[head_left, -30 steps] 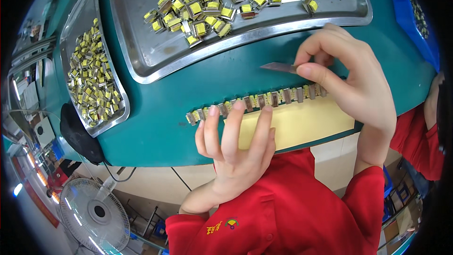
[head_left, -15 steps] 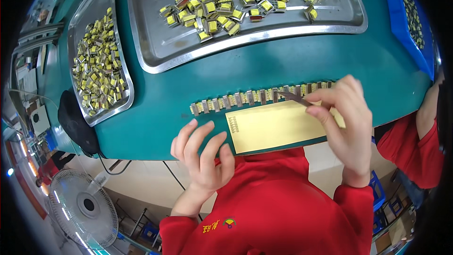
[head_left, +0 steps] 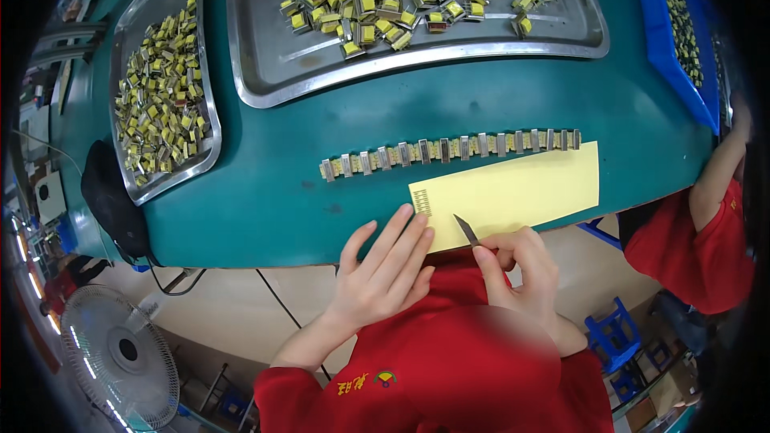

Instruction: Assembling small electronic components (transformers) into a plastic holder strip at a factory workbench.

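Observation:
My left hand (head_left: 377,277) is open, fingers stretched and its fingertips at the left end of a yellow label sheet (head_left: 521,184), beside a small block of dark printed marks. My right hand (head_left: 521,273) pinches a slim dark pointed blade (head_left: 468,231) at the sheet's near edge. The blade's tip points away from me and to the left, over the sheet; whether it touches the paper I cannot tell. Just beyond the sheet lies a row of small yellow transformers (head_left: 445,151) with metal cores, set side by side on the green tabletop (head_left: 265,192).
A large metal tray (head_left: 273,72) of loose transformers lies at the far side, a narrower tray (head_left: 210,144) of them on the left. A blue bin (head_left: 662,56) holds more at far right. Near the left edge sits a black object (head_left: 112,200). A co-worker's arm (head_left: 718,176) reaches in from the right.
My right hand has moved from the row of transformers down and left to the sheet's near edge with the blade. My left hand has moved right onto the sheet, which has shifted slightly right.

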Motion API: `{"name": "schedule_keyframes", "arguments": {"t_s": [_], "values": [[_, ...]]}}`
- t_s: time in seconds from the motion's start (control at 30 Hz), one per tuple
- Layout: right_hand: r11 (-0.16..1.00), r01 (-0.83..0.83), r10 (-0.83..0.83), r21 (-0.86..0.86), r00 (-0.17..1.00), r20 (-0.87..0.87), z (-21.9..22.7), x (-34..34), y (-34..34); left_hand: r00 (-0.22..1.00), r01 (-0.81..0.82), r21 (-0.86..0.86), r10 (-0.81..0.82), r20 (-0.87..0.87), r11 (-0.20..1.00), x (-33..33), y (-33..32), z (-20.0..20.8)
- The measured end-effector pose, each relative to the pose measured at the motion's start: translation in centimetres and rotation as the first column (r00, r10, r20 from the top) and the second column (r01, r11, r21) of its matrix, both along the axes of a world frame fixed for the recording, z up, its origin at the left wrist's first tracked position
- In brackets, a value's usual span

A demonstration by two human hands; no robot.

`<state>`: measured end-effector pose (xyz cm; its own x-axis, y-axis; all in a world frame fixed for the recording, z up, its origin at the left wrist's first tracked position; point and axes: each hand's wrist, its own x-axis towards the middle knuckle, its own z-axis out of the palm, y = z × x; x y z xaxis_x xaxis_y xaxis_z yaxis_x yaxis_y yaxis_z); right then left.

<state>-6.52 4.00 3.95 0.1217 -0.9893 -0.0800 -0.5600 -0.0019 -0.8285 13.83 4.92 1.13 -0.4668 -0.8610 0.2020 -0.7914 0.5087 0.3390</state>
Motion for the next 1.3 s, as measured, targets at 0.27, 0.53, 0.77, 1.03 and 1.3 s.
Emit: {"name": "schedule_keyframes", "arguments": {"t_s": [0.27,0.53,0.77,1.03,1.3], "values": [[0.995,0.038,-0.047,-0.096,0.995,-0.087,-1.1,1.9,1.8,0.995,0.098,-0.033,-0.098,0.007,0.995,0.7,-1.2,-0.4],[0.99,0.036,-0.048,-0.133,0.995,-0.086,-1.8,3.0,2.2,0.984,0.176,-0.029,-0.176,0.006,0.984,1.4,-2.2,-0.2],[0.989,0.072,-0.084,-0.128,0.993,-0.086,-2.0,3.6,2.4,0.979,0.2,-0.067,-0.202,-0.015,0.977,1.4,-2.7,-0.2],[0.977,0.061,-0.087,-0.207,0.989,-0.12,-2.6,4.1,1.9,0.964,0.263,-0.034,-0.263,-0.021,0.964,1.8,-3.0,-0.6],[0.965,0.049,-0.102,-0.258,0.975,-0.196,-2.3,4.4,1.6,0.96,0.278,-0.005,-0.278,-0.042,0.961,1.7,-3.2,-0.3]]}}
